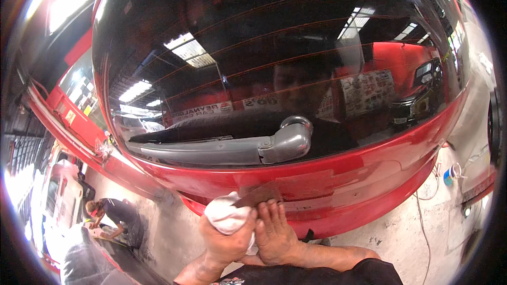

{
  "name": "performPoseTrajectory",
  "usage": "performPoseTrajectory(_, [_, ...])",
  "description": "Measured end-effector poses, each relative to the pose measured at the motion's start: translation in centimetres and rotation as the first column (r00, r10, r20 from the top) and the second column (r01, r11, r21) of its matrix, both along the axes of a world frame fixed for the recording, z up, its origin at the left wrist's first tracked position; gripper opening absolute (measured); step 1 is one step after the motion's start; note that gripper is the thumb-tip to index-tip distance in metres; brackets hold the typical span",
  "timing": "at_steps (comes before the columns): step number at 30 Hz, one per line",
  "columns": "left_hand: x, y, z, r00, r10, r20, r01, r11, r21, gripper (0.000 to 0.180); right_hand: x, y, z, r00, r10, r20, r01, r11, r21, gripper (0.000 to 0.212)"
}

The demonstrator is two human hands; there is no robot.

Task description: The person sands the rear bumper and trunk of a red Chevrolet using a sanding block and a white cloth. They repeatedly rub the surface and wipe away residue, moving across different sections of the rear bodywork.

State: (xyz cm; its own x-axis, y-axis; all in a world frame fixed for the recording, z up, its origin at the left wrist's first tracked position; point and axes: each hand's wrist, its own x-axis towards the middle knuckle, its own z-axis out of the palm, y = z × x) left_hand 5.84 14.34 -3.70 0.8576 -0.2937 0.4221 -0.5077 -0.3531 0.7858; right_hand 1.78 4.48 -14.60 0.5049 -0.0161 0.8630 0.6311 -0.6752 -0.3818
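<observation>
The brown flat piece point(260, 196) lies directly ahead of the right hand point(275, 236), the nearer hand, against the red tailgate point(338, 179); its long axis runs left to right. Right fingers: extended, together; grip on the piece cannot be told. Left hand point(227, 241): clenched around the white cloth point(226, 215). Count: one piece, one cloth, one tailgate, one wiper point(227, 150).

Your cloth point(226, 215) is white, the car point(364, 161) facing you red. Its rear window point(253, 37) is black, striped with thin orange lines; the wiper point(289, 142) is grey. Your shirt point(327, 273) is black, the bucket point(450, 176) on your right blue and white.
</observation>
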Motion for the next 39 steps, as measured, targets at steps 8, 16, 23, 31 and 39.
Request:
performPoseTrajectory(8, [-1.0,-1.1,-0.9,0.993,0.121,-0.013,-0.121,0.970,-0.209,0.042,0.0,-1.5,0.5,0.993,0.117,0.021,-0.117,0.993,0.031,0.112])
performPoseTrajectory(16, [-1.2,-2.1,-0.5,0.975,0.152,0.160,-0.152,0.988,-0.016,0.036,-0.6,-2.4,0.6,0.993,0.122,-0.004,-0.122,0.991,0.048,0.111])
performPoseTrajectory(23, [-2.1,-3.5,-0.2,0.988,0.144,0.048,-0.134,0.978,-0.158,0.035,-1.6,-3.2,1.2,0.987,0.159,-0.031,-0.156,0.985,0.075,0.114])
performPoseTrajectory(31, [-2.9,-4.7,0.7,0.984,0.164,0.074,-0.155,0.981,-0.115,0.027,-2.3,-3.7,1.7,0.984,0.176,-0.018,-0.172,0.973,0.153,0.118])
performPoseTrajectory(39, [-3.0,-4.5,0.8,0.981,0.154,0.116,-0.148,0.987,-0.059,0.029,-2.5,-3.8,1.8,0.979,0.198,-0.042,-0.190,0.971,0.148,0.118])
